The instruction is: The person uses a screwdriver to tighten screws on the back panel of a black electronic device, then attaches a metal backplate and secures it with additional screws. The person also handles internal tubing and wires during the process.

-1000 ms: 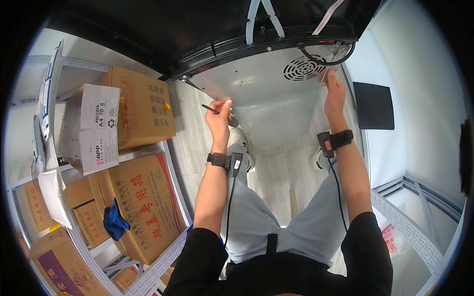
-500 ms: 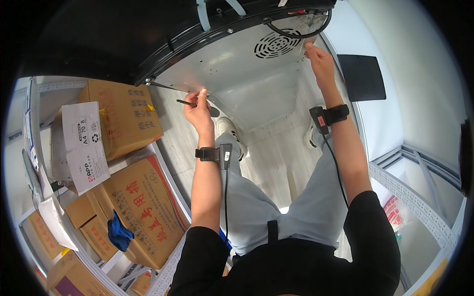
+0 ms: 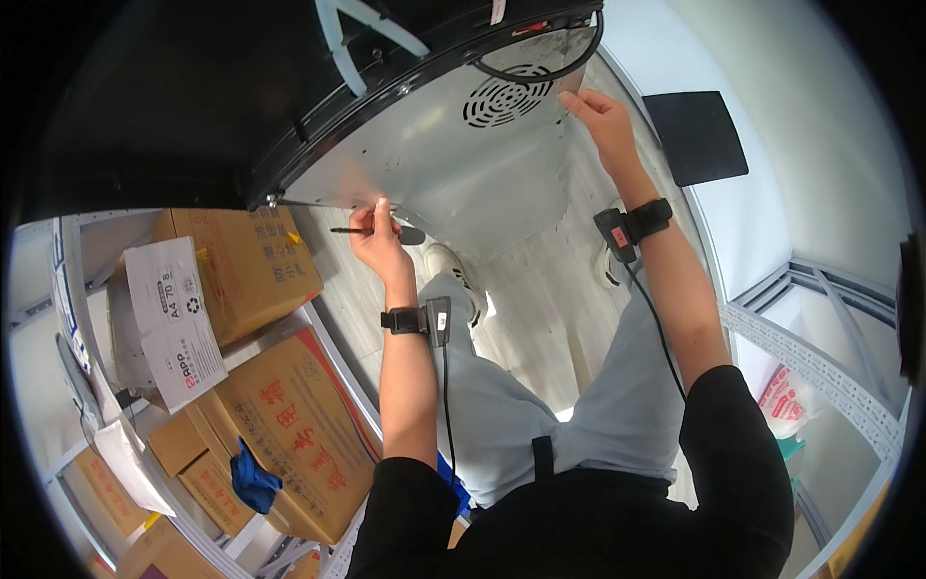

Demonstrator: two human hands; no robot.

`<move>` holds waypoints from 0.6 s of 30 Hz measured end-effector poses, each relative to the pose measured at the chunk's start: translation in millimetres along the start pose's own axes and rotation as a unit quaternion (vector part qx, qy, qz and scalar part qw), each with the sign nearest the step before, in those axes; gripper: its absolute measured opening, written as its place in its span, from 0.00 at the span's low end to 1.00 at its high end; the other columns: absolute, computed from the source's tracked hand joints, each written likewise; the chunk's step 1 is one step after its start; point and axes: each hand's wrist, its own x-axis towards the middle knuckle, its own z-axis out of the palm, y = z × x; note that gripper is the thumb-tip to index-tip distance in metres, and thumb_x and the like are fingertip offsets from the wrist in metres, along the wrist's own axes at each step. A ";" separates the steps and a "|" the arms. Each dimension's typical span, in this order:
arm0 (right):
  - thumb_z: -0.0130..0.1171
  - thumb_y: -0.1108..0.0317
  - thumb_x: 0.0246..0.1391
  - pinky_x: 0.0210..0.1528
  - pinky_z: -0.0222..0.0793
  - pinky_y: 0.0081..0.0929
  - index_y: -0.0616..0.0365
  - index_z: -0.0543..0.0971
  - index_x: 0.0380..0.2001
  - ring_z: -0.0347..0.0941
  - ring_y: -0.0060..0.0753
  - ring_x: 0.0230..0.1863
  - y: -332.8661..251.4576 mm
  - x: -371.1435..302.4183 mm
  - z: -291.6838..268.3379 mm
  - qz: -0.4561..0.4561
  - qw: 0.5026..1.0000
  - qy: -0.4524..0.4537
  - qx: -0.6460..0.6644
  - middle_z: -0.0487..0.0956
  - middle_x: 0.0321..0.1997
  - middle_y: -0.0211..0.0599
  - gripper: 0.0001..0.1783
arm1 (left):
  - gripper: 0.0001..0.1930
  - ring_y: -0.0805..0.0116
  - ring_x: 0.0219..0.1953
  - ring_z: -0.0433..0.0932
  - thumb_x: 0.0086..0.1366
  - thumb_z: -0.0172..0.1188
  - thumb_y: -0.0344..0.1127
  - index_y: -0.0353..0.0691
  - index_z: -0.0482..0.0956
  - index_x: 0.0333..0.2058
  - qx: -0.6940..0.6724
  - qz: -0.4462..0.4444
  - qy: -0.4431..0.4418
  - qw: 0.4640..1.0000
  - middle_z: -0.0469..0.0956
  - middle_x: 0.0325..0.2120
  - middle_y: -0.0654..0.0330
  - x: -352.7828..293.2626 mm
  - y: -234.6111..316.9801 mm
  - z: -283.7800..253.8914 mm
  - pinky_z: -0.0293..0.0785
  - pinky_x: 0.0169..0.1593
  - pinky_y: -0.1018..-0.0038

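A large bare metal panel (image 3: 424, 159) with a ring of vent slots (image 3: 506, 96) spans the underside of a black appliance (image 3: 145, 106). My left hand (image 3: 379, 246) is closed at the panel's near left edge, thumb against the metal. Its fingers also hold a thin dark tool (image 3: 413, 235) with a flat rounded end, lying crosswise. At the panel's right edge, my right hand (image 3: 606, 125) pinches the rim between thumb and fingers. A black cable (image 3: 540, 79) loops over the panel close to the vent.
Cardboard boxes (image 3: 289, 425) fill the shelving on the left, with a blue cloth (image 3: 255, 478) over one. A black square sheet (image 3: 696, 138) lies against the white surface at right. Metal shelf frames (image 3: 820, 357) stand further right. My shoes (image 3: 453, 275) are below the panel.
The appliance and panel have shifted left in view, their left side lower. Both hands keep their places at the panel's edges, and the left still has the dark tool.
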 end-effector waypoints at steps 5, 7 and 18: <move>0.67 0.59 0.50 0.30 0.57 0.14 0.61 0.80 0.25 0.62 0.11 0.27 4.8 0.6 0.3 -0.028 0.999 0.026 0.001 0.71 0.23 0.16 0.15 | 0.08 0.78 0.17 0.66 0.60 0.62 0.26 0.38 0.70 0.32 0.018 -0.010 0.008 1.000 0.73 0.21 0.63 -3.0 4.7 2.3 0.61 0.19 0.82; 0.66 0.58 0.50 0.29 0.56 0.14 0.61 0.79 0.23 0.60 0.10 0.26 -1.9 -2.0 3.8 -0.026 0.999 0.039 -0.002 0.69 0.22 0.16 0.16 | 0.08 0.79 0.17 0.66 0.60 0.62 0.27 0.38 0.70 0.32 0.013 -0.003 0.001 1.000 0.73 0.21 0.63 -4.1 7.6 4.8 0.60 0.19 0.82; 0.65 0.60 0.51 0.33 0.61 0.16 0.66 0.81 0.29 0.67 0.14 0.29 -2.9 -1.3 0.9 -0.012 0.993 0.047 -0.111 0.76 0.25 0.25 0.15 | 0.07 0.80 0.17 0.65 0.61 0.61 0.27 0.39 0.70 0.32 0.028 0.010 -0.006 1.000 0.73 0.22 0.63 -5.6 5.4 0.9 0.60 0.19 0.83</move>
